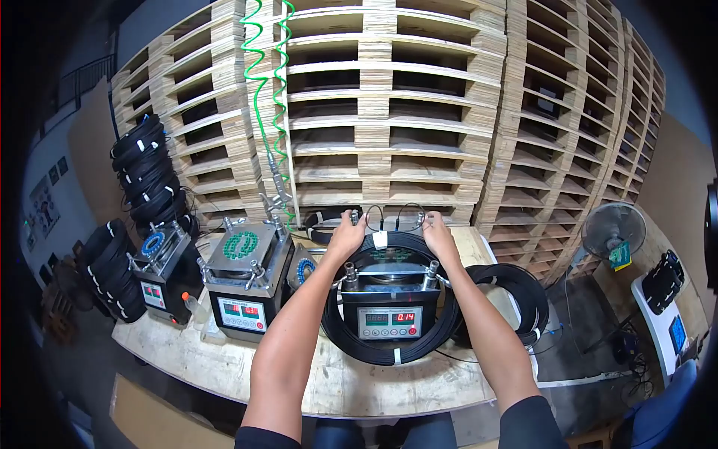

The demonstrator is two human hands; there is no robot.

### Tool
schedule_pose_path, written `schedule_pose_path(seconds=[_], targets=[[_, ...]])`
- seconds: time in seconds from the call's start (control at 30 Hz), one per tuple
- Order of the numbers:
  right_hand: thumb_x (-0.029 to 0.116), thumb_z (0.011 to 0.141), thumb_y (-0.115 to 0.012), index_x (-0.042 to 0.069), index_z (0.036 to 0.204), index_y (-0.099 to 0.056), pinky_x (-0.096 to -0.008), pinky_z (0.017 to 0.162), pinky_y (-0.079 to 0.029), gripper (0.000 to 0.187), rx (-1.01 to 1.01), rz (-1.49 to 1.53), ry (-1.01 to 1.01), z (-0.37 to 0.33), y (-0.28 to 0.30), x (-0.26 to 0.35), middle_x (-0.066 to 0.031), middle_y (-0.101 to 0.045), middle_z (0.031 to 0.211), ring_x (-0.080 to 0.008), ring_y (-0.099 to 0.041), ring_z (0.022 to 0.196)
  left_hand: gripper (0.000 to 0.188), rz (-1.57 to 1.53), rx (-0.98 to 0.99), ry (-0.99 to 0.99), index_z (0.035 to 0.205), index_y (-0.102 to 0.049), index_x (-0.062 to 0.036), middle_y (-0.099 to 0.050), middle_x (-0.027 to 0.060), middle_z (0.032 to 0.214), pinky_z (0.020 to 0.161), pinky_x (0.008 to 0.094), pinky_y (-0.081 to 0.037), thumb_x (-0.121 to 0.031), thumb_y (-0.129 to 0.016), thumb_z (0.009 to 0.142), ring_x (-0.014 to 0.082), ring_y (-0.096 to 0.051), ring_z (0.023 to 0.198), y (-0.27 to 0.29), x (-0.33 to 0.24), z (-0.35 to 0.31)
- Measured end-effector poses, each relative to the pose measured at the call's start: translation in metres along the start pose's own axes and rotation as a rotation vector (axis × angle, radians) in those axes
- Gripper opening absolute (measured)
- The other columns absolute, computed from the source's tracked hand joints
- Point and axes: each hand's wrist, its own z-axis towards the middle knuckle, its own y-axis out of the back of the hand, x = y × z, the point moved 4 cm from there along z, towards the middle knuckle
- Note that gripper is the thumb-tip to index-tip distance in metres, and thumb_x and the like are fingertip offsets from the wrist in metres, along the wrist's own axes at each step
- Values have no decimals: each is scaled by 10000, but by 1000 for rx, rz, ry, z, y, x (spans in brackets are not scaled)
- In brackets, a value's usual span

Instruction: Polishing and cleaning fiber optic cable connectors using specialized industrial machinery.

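Both of my arms reach over a polishing machine (390, 322) with a lit red display on its front. My left hand (348, 236) is closed at its far left metal corner post, and my right hand (438, 236) is closed at the far right one; the fingers partly hide both posts. A coil of black cable (396, 355), tied with white tape, rings the machine. Thin cable ends arch up between my hands, above a white tag (380, 239). The near metal posts (431, 274) stand upright, untouched. Greenish round pieces show dimly on the machine's top plate.
Left stand two similar machines, one with a ring of green pieces (240, 245), one with blue (153, 243). Black cable coils (146, 176) are stacked beyond. Another coil (516, 299) lies right. Pallets (374, 120) rise behind; a fan (615, 230) stands right. Green air hoses (256, 90) hang down.
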Motion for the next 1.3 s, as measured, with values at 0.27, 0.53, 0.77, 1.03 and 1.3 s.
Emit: schedule_pose_path(seconds=[0.27, 0.53, 0.77, 1.03, 1.3], targets=[[328, 1004, -455, 54, 1251, -549, -469, 944, -468, 381, -10, 101, 110, 9, -5, -13, -286, -645, 1133, -440, -602, 1115, 784, 49, 54, 109, 1525, -286, -153, -490, 301, 1402, 1102, 489, -358, -664, -373, 937, 457, -460, 1315, -1, -2, -4], [404, 1009, -459, 70, 1255, -554, -463, 964, -458, 426, 24, 109, 74, 6, -8, -9, -270, -651, 1149, -440, -585, 1147, 762, 15, 26, 72, 1512, -318, -117, -485, 290, 1412, 1112, 477, -351, -601, -453, 939, 443, -449, 1329, -2, 7, 0], [497, 987, -423, 113, 1269, -564, -503, 986, -449, 497, 28, -8, 3, 11, -6, -13, -282, -626, 1198, -462, -571, 1155, 858, -28, 32, 29, 1513, -287, -32, -441, 317, 1436, 1133, 444, -323, -640, -439, 927, 444, -405, 1363, -3, 4, 3], [403, 1013, -463, 2, 1172, -585, -448, 922, -463, 448, 16, 86, 124, 15, -13, -15, -276, -643, 1111, -440, -598, 1085, 825, 71, 32, 84, 1527, -281, -90, -483, 297, 1412, 1117, 466, -344, -635, -437, 928, 429, -449, 1338, -1, 5, 4], [426, 1004, -450, 44, 1296, -517, -468, 991, -438, 486, 47, 115, 84, 12, -10, -11, -312, -624, 1183, -459, -569, 1168, 729, -14, 2, 4, 1496, -336, -51, -499, 300, 1393, 1111, 448, -356, -476, -546, 941, 445, -460, 1317, 4, 0, -4]])
